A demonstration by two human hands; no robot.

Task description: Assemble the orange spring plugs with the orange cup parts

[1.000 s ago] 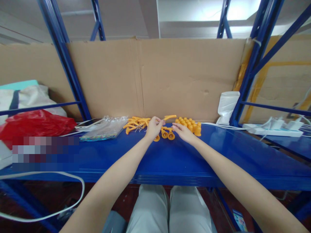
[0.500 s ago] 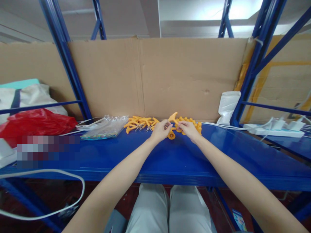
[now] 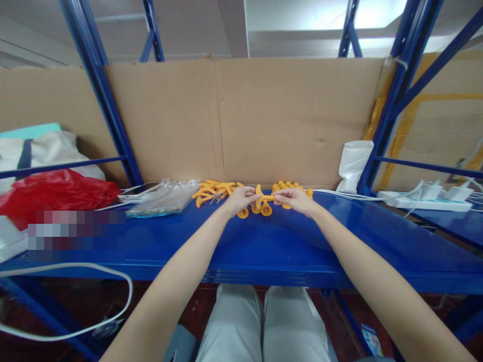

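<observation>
My left hand (image 3: pixel 241 197) and my right hand (image 3: pixel 295 198) are close together above the back of the blue shelf. Between them is an orange branched plastic piece (image 3: pixel 259 197), lying roughly level. The fingers of my left hand pinch its forked end, while my right fingertips grip the stem at the other side. Just below it, several orange round cup-shaped pieces (image 3: pixel 266 209) sit on the shelf. To the left lies a pile of orange branched pieces (image 3: pixel 213 190) with small twisted metal parts. Behind my right hand stand orange knobbed pieces (image 3: pixel 286 185) in a cluster.
Clear plastic bags (image 3: pixel 164 198) lie left of the pile, beside a red plastic bag (image 3: pixel 60 190). A white pouch (image 3: pixel 353 166) leans at the back right, near a white power strip (image 3: pixel 424 202). Cardboard (image 3: pixel 294 120) walls off the back of the blue shelf (image 3: pixel 271 246).
The orange branched piece has turned from upright to roughly level and come slightly lower. My left hand has moved a little left, uncovering more round cup-shaped pieces.
</observation>
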